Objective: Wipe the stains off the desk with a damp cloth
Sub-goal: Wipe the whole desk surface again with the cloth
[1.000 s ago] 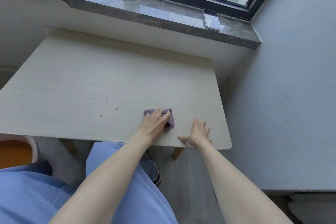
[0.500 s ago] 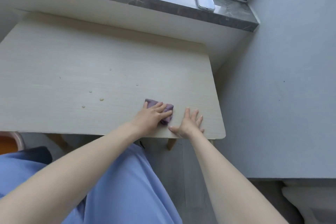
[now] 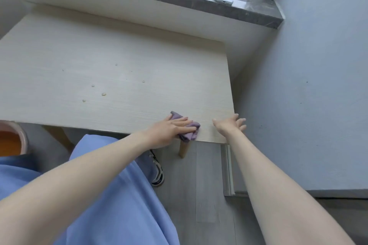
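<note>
left hand [image 3: 171,128] flat on cloth [image 3: 190,135], fingers straight, pressing not gripping; cloth sits at desk [image 3: 99,45] near edge. right hand [image 3: 229,124] just right of it, open. stains [image 3: 103,94] lie well left and beyond; risk: unpinched cloth slips off edge, stains missed

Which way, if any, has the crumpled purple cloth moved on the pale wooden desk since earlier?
Yes. The crumpled purple cloth slid toward the pale wooden desk's front edge and right corner, now overhanging that edge.
</note>
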The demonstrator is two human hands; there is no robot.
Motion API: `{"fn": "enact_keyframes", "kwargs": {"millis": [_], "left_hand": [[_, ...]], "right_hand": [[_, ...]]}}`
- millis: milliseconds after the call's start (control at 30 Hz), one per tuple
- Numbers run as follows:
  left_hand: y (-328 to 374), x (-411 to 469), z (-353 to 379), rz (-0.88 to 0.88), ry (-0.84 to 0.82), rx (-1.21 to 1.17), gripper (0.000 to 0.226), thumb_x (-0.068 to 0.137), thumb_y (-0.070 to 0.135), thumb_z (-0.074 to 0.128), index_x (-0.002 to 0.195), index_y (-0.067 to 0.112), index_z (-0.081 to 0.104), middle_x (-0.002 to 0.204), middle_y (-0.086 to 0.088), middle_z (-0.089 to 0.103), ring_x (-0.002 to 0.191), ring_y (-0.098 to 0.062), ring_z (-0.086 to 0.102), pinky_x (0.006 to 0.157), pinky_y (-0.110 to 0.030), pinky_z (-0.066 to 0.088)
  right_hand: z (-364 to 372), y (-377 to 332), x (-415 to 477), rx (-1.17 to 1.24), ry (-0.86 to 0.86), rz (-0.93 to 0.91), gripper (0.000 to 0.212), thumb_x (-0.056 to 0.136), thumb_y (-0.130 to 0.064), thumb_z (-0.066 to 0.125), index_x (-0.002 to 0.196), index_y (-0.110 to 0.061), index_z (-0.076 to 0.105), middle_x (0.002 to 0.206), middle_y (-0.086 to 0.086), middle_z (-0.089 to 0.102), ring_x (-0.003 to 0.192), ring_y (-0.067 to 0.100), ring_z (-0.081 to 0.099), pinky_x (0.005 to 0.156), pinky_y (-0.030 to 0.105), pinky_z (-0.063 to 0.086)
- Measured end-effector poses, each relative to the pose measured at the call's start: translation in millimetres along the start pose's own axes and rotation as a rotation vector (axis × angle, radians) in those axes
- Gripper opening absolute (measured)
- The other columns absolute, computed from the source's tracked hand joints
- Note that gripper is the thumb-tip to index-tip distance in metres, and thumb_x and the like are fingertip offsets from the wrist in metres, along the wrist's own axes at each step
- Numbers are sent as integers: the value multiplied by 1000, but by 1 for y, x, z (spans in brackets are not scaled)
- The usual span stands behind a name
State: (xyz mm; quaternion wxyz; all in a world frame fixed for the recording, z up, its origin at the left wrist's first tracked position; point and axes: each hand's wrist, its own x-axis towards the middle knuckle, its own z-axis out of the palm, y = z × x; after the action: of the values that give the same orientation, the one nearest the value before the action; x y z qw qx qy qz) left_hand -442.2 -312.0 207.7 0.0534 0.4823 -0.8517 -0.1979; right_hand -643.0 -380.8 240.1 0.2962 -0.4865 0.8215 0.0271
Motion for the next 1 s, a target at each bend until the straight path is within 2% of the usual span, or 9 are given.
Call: {"fn": "enact_keyframes", "kwargs": {"millis": [100,167,333,400,533,733,833,900,1000], "left_hand": [[-2,23,-3,-292,96,-78,68,91,-2,37,148,32,24,158,5,12,146,-12,5,117,-44,5],[17,31,-1,-382,150,-77,73,87,-5,35,149,32,21,159,4,7,147,-13,1,116,-46,-1],[23,8,17,53,55,26,71,89,-2,39,149,31,18,158,4,8,147,-14,3,117,-43,7],[1,21,14,-4,51,49,69,92,2,41,149,33,17,158,7,8,146,-11,3,118,-43,7],[23,47,10,-337,136,-55,73,87,-2,35,149,33,17,159,7,3,146,-11,-2,118,-47,-1],[12,31,11,-47,-11,-45,62,97,8,39,149,32,15,158,8,4,146,-12,1,117,-44,4],[14,47,4,-231,52,-81,66,92,0,34,149,31,19,159,6,6,146,-12,0,117,-44,0],[36,52,7,-296,96,-123,69,89,-2,33,149,31,20,159,6,5,146,-11,-2,117,-46,-4],[51,32,20,-12,-40,-80,75,86,-6,35,149,32,20,158,8,4,146,-11,-3,117,-47,-4]], "right_hand": [[10,8,0,-16,-62,-43,105,84,-54,60,150,-7,-8,157,14,-14,146,30,-7,119,41,3],[14,11,0,-61,-39,-71,108,82,-54,62,150,-7,-8,157,14,-14,146,30,-5,119,41,4],[14,6,5,-90,-50,-42,113,80,-58,63,149,-5,-9,157,15,-12,144,34,3,117,42,8],[15,7,7,-102,-34,-50,112,80,-59,62,149,-6,-9,157,15,-10,144,34,5,116,43,10],[17,11,8,-117,7,-80,110,79,-61,61,150,-6,-4,157,13,-1,142,32,12,116,41,17],[-1,18,12,-33,-20,-153,99,74,-53,71,145,-3,24,148,13,29,136,29,30,107,35,34],[-22,24,16,62,-69,-197,62,82,-40,70,129,-4,53,134,10,53,123,27,50,93,26,41],[-29,31,19,223,-37,-177,49,86,-24,68,130,-6,54,134,9,55,124,26,51,93,24,39],[-26,40,29,504,74,-75,55,83,-4,64,135,-5,48,138,13,51,126,27,48,106,31,38]]}}
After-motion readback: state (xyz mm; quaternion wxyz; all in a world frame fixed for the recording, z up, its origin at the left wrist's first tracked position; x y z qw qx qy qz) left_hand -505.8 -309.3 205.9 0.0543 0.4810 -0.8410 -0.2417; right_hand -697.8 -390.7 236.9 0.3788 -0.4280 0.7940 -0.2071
